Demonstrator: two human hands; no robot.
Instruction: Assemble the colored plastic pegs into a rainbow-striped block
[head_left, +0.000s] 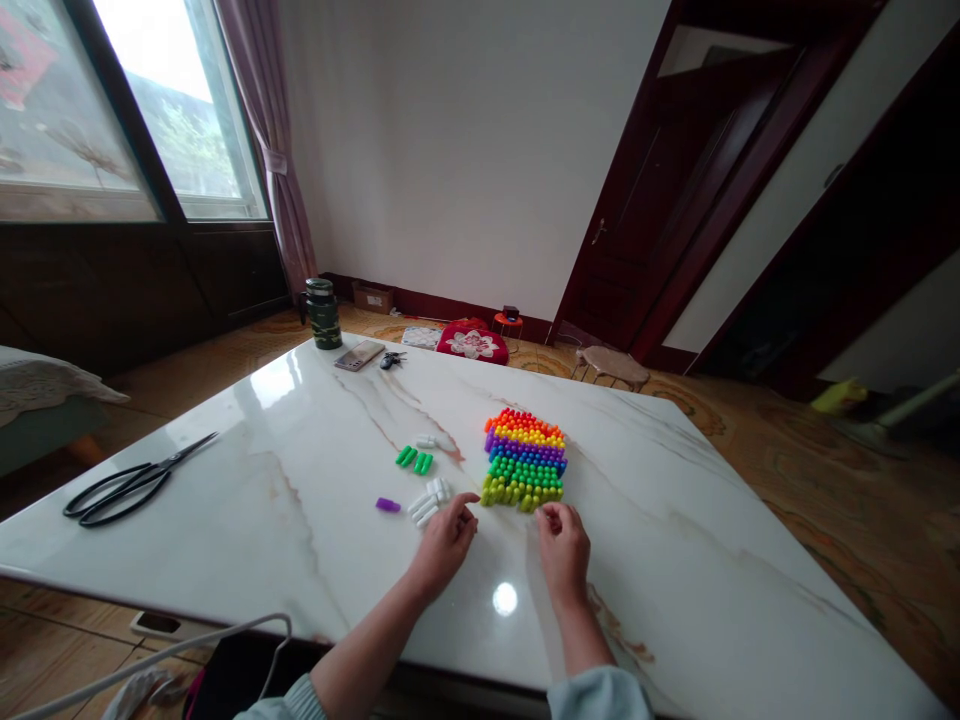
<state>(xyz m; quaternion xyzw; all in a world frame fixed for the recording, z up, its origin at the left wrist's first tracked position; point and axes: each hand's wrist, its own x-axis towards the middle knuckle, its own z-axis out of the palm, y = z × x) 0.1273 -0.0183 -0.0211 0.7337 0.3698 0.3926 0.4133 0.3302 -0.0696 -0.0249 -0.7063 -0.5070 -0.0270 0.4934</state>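
Small glossy capsule-shaped pieces stand packed in a block, sorted by colour into rows from red at the far side through orange, yellow, purple, blue and green to olive nearest me. My left hand is at the block's near left corner, index finger stretched towards the olive pieces and the other fingers loosely curled. At the near right corner my right hand has its fingertips pinched together; anything between them is too small to make out. Beside my left hand lie loose white pieces, a purple piece and green pieces.
Black-handled scissors lie on the marble-patterned table at the left. A camouflage flask, a phone and keys are at the far left edge. A cable passes below the near edge.
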